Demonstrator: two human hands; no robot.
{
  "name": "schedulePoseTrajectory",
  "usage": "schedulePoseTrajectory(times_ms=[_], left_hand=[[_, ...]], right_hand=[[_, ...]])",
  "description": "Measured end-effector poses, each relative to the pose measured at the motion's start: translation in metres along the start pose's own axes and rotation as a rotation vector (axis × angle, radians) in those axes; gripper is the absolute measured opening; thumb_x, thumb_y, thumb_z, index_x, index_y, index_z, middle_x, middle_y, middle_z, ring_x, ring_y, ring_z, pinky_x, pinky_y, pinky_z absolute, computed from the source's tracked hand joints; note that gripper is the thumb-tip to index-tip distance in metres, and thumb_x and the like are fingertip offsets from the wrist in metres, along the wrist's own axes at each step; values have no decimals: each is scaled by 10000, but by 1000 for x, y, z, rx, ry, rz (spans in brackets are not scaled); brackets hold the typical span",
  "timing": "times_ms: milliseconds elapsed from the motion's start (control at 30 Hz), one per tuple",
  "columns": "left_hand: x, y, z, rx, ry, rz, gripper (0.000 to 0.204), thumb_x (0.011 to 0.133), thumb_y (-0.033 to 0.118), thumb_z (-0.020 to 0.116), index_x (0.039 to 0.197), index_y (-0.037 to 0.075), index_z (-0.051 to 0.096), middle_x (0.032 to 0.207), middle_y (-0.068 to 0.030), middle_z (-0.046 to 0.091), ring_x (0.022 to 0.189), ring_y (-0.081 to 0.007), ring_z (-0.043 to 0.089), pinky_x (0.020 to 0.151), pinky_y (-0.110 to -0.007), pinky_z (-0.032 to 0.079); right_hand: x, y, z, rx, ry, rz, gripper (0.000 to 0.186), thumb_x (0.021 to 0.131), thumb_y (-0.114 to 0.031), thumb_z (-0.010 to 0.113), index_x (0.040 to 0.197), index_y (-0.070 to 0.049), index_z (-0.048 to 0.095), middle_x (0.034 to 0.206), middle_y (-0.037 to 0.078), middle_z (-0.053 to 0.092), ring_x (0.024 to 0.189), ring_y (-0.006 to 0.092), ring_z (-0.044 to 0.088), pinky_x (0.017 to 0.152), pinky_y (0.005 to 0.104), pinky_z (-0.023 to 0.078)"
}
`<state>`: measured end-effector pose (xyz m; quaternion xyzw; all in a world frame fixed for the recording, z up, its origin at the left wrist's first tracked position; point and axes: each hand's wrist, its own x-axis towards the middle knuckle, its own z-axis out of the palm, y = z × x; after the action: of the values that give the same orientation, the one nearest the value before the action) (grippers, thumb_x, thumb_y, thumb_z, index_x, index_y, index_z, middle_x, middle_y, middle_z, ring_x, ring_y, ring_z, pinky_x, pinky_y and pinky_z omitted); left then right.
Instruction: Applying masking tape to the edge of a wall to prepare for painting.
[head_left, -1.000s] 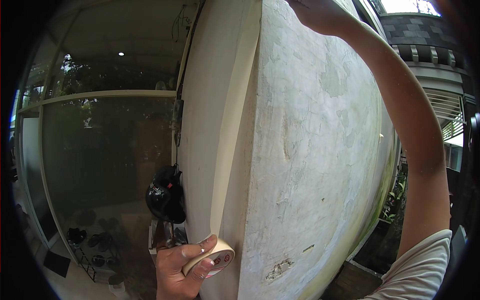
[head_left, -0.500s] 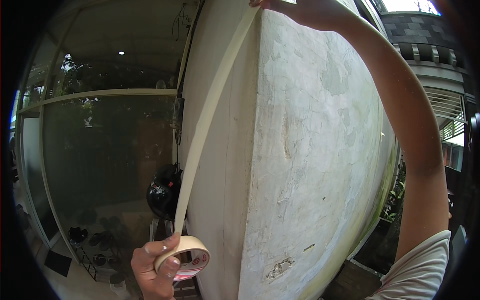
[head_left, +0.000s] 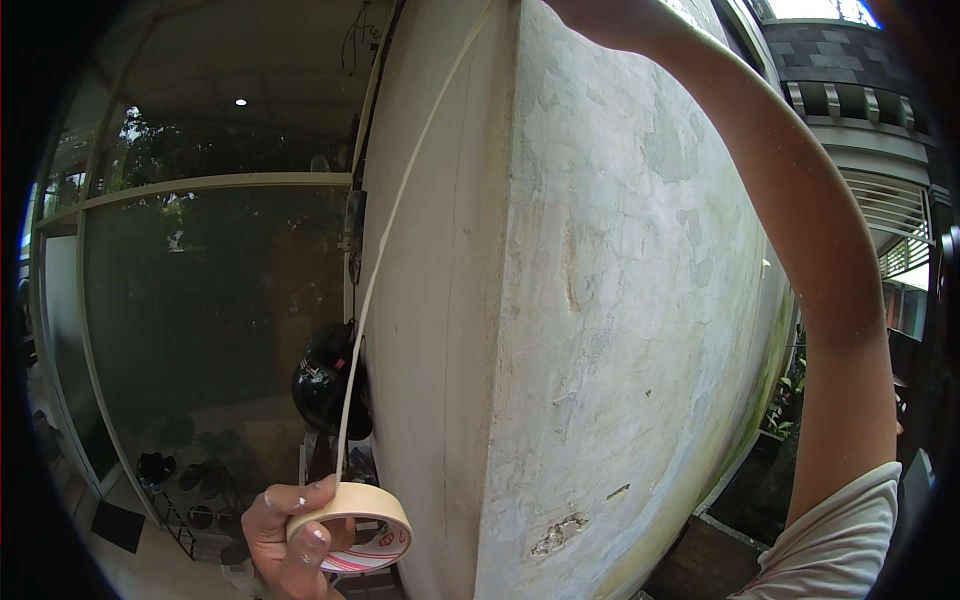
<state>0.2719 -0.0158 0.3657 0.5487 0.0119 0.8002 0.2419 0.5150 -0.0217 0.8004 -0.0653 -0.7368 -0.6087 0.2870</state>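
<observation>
At the lower left, my left hand [head_left: 285,540] is closed on a roll of masking tape [head_left: 350,505], cream outside with a red and white inner ring. From the roll, a long strip of tape [head_left: 395,220] runs up across the wall's narrow side and leaves the picture at the top edge. It appears thin, turned nearly edge-on. My right hand [head_left: 605,22] is raised at the top, near the wall corner; its fingers are cut off by the frame. The pale plastered wall [head_left: 620,330] has peeling patches, cracks and a sharp vertical corner.
A black helmet [head_left: 325,385] hangs left of the wall, beside a large glass panel [head_left: 215,290]. Shoes [head_left: 200,480] stand on a rack below the glass. Dark planter boxes [head_left: 745,510] and plants [head_left: 787,390] are at the wall's right foot.
The tape strip has twisted from flat to nearly edge-on. My left hand and the roll have moved slightly left and down. The fingers of my right hand have slipped out past the top edge.
</observation>
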Motion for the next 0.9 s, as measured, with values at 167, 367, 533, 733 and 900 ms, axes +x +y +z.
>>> schedulePoseTrajectory(times_ms=[167,367,533,733,900], left_hand=[[-2,9,16,342,15,14,417,850,308,725,1053,-42,621,830,-96,641,700,-113,566,686,-260,464],[2,12,29,450,-36,-44,364,844,226,736,1076,-46,664,981,-137,700,890,-151,640,833,-276,476],[3,7,32,437,-173,22,317,843,194,730,1036,-53,683,918,-153,725,765,-134,650,723,-245,487],[5,2,31,492,-212,112,292,847,155,705,1036,-67,684,830,-151,716,685,-133,643,652,-230,481],[7,-4,29,554,-230,152,307,851,144,692,1062,-78,677,803,-150,707,669,-130,637,634,-220,474]], right_hand=[[-4,9,1,-10,37,-107,123,959,-158,622,1025,-75,683,943,89,674,1004,283,583,921,404,460],[-5,3,-2,-48,26,-75,162,940,-43,575,1053,-61,691,1029,88,705,1062,286,583,955,408,453],[4,19,-5,-189,48,-99,327,870,105,471,1018,-69,706,1036,71,715,1077,271,568,993,425,419],[7,22,-4,-171,74,-117,235,880,46,537,974,-77,713,987,51,722,1035,272,579,970,419,430],[9,25,-8,-122,42,-105,123,907,-42,606,955,-78,713,964,47,719,1014,267,582,949,416,437]])
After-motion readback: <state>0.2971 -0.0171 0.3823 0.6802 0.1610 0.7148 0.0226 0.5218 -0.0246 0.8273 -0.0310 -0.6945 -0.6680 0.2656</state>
